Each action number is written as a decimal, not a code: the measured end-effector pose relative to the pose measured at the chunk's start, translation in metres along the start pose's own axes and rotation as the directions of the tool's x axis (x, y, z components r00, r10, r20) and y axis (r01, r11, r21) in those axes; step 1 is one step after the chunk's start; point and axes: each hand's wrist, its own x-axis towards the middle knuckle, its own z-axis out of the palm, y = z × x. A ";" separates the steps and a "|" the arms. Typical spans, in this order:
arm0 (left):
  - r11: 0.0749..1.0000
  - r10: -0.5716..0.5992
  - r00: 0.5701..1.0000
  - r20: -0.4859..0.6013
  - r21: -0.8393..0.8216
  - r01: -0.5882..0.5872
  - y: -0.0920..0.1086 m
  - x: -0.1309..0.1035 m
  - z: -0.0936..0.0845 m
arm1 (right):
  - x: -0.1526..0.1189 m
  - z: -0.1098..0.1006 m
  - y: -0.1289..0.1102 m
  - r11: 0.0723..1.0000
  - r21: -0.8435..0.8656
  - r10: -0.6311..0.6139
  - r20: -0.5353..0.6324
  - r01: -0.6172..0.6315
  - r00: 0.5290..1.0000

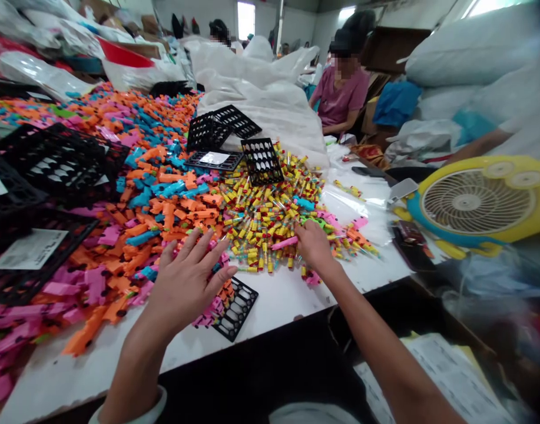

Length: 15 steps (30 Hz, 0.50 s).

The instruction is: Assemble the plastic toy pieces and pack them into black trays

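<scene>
My left hand (184,285) is spread over a black plastic tray (238,309) with rows of oval holes, and no object shows in its fingers. Pink and orange toy pieces (217,306) fill the tray's left part, while its right holes show bare. My right hand (314,246) reaches into a heap of small yellow-and-red capped clear tubes (261,221). Its fingers are bent together, with the tips partly hidden. Beside them lie a pink piece (284,242) and a green piece (318,221).
Orange, pink and blue toy pieces (168,206) pile up leftward. Black trays (263,160) lie on the heaps and more black trays (62,159) stack at left. A yellow fan (473,200) stands right. A person in a pink shirt (344,97) sits across.
</scene>
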 end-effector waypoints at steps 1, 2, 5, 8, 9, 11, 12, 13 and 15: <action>1.000 -0.002 1.000 0.005 -0.001 0.002 0.000 0.000 -0.001 | -0.001 -0.002 -0.003 1.000 0.015 -0.017 -0.021 0.017 1.000; 1.000 -0.005 1.000 0.011 -0.003 0.005 0.001 0.000 -0.001 | -0.003 -0.004 -0.006 0.998 0.044 -0.036 -0.053 0.038 0.998; 1.000 -0.012 1.000 0.021 -0.013 0.013 0.003 0.000 -0.003 | -0.013 -0.012 -0.014 0.966 0.236 -0.068 -0.152 0.103 0.986; 1.000 -0.013 1.000 0.012 -0.027 0.013 0.003 -0.001 -0.003 | -0.026 -0.011 -0.025 0.838 0.539 -0.066 -0.051 0.084 0.996; 0.999 -0.011 1.000 0.007 -0.031 0.011 0.002 -0.001 -0.002 | -0.030 -0.009 -0.029 0.766 0.639 -0.108 0.017 0.073 0.994; 0.999 -0.002 1.000 0.000 -0.035 0.002 0.001 0.000 -0.001 | -0.037 -0.002 -0.041 0.577 0.817 -0.246 0.148 0.022 0.958; 0.999 0.002 1.000 -0.002 -0.035 -0.002 0.001 0.000 -0.001 | -0.041 0.002 -0.048 0.466 0.884 -0.317 0.205 -0.037 0.926; 0.999 0.004 1.000 -0.005 -0.033 -0.004 0.001 -0.001 0.000 | -0.044 0.006 -0.055 0.351 0.928 -0.373 0.257 -0.121 0.892; 1.000 0.004 1.000 -0.002 -0.024 -0.004 0.001 -0.001 0.000 | -0.050 0.011 -0.071 0.148 0.942 -0.405 0.335 -0.300 0.851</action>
